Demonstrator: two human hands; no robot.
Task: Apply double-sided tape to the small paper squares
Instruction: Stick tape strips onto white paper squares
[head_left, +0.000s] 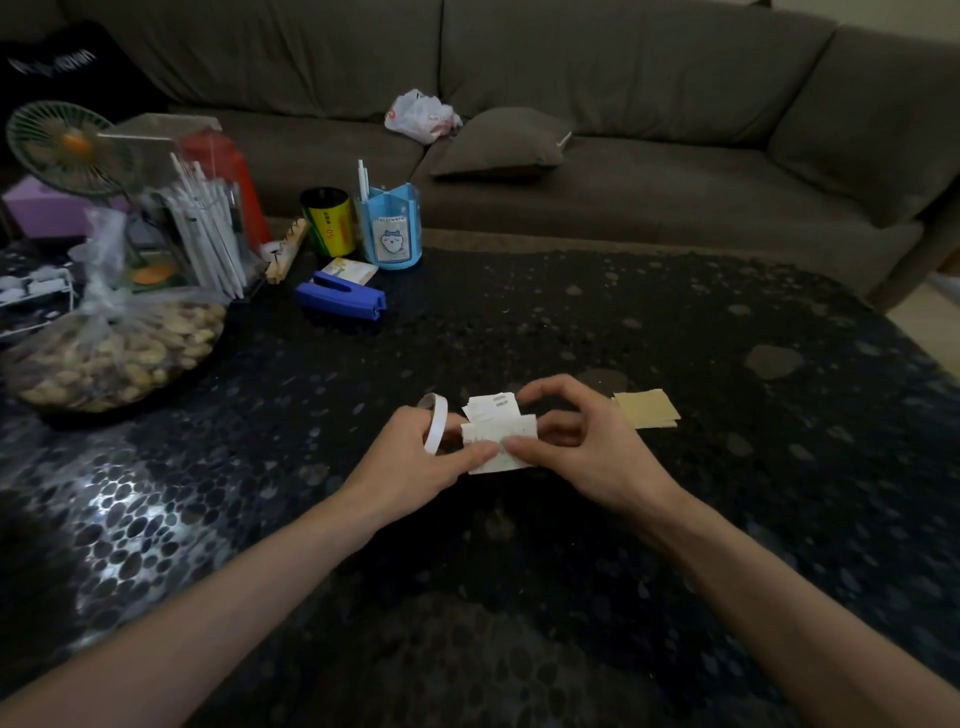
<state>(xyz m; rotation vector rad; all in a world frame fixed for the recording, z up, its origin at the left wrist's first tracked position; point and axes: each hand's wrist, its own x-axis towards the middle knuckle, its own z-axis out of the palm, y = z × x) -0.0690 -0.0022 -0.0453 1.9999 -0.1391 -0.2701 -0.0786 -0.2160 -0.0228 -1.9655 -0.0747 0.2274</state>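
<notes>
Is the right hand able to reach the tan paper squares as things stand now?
Probably yes. The tan paper squares lie open on the table just beside the right hand, nothing between them; it must first release the white paper.

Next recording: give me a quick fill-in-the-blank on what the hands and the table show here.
1. The tape roll is held in the ____ hand.
2. The paper piece pinched between the left hand and the right hand is ____ in colour.
3. The tan paper squares lie on the table to the ____ of the right hand.
4. The stapler is ____ in colour.

Missing words: left; white; right; blue.
</notes>
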